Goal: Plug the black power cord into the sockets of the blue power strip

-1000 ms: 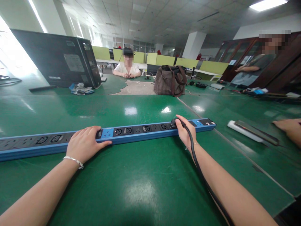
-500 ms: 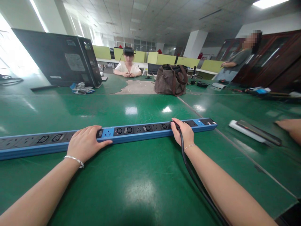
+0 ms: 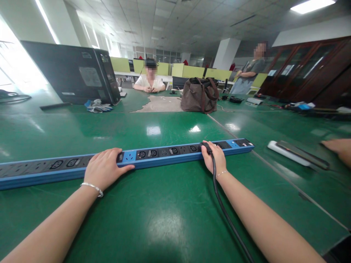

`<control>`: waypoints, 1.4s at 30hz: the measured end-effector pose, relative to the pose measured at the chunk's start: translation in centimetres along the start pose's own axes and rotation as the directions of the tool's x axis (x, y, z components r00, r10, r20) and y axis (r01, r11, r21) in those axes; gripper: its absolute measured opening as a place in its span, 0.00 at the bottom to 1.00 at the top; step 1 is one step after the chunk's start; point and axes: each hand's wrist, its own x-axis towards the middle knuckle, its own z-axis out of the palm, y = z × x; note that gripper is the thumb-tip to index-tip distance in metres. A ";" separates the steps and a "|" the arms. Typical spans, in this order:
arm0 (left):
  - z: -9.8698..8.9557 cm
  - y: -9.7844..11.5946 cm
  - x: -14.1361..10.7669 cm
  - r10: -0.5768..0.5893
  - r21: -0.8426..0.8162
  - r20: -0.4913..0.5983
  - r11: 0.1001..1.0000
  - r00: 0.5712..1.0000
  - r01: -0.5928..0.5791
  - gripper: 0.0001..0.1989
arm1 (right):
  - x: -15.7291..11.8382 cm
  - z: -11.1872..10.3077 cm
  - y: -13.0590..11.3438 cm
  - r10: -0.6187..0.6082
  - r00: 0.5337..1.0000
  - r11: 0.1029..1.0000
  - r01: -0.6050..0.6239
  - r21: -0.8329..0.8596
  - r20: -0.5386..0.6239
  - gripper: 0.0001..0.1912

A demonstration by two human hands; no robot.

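A long blue power strip (image 3: 164,162) with black and blue sockets lies across the green table. My left hand (image 3: 102,167) is clamped over it left of centre, fingers across the top and thumb along the near side. Toward the strip's right end, my right hand (image 3: 216,160) grips a black power plug (image 3: 206,147) at a socket. How deep the plug sits is hidden by the fingers. From it a black cable (image 3: 225,212) runs down beside my right forearm to the bottom edge.
A white bar with a dark phone-like slab (image 3: 303,153) lies right, near another person's hand (image 3: 340,149). Farther back are a black computer case (image 3: 71,78), gloves (image 3: 98,106) and a brown bag (image 3: 199,96). One person (image 3: 149,82) sits opposite; another (image 3: 248,73) stands behind.
The standing person has moved left. The view has shifted slightly, and both hands keep their holds on the power strip and the plug.
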 end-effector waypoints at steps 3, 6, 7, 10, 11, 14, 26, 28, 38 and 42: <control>-0.1 0.1 0.0 0.005 0.008 -0.001 1.000 1.000 -0.005 0.38 | -0.2 0.1 -0.3 0.053 0.999 0.998 -0.053 -0.014 0.009 0.21; -0.1 0.1 0.0 0.010 0.008 -0.004 1.000 1.000 -0.010 0.37 | -0.2 0.2 -0.8 0.101 0.995 0.995 -0.101 -0.001 -0.004 0.19; 0.0 0.1 0.0 0.011 0.009 -0.008 1.000 1.000 -0.010 0.37 | -0.2 0.2 -1.0 0.121 0.993 0.993 -0.121 0.004 -0.012 0.19; 0.0 0.1 0.0 0.009 0.007 -0.011 1.000 1.000 -0.009 0.37 | -0.1 0.4 -1.5 0.178 0.983 0.984 -0.177 0.020 -0.035 0.19; 0.0 0.1 0.0 0.006 0.003 -0.010 1.000 1.000 -0.006 0.38 | -0.1 0.4 -1.5 0.187 0.982 0.982 -0.186 0.025 -0.039 0.19; 0.0 0.1 0.0 0.004 -0.009 -0.004 1.000 1.000 -0.004 0.37 | -0.1 0.4 -1.4 0.169 0.985 0.985 -0.168 0.028 -0.030 0.19; -0.1 0.1 0.0 -0.010 -0.043 0.009 0.999 1.000 0.011 0.37 | -0.2 0.5 -1.0 0.124 0.992 0.992 -0.124 0.011 -0.036 0.19; -0.1 0.1 0.0 -0.007 -0.024 0.002 1.000 1.000 0.007 0.37 | -0.2 0.5 -1.2 0.123 0.990 0.992 -0.123 0.009 -0.072 0.19; 0.1 0.1 0.0 0.000 -0.011 -0.002 1.000 1.000 0.000 0.38 | 0.2 0.3 -1.0 0.148 0.988 0.989 -0.149 -0.011 -0.045 0.19; 0.0 0.0 -0.1 0.001 -0.015 -0.001 1.000 1.000 -0.001 0.37 | 0.1 0.4 -0.9 0.149 0.989 0.989 -0.149 -0.011 -0.023 0.20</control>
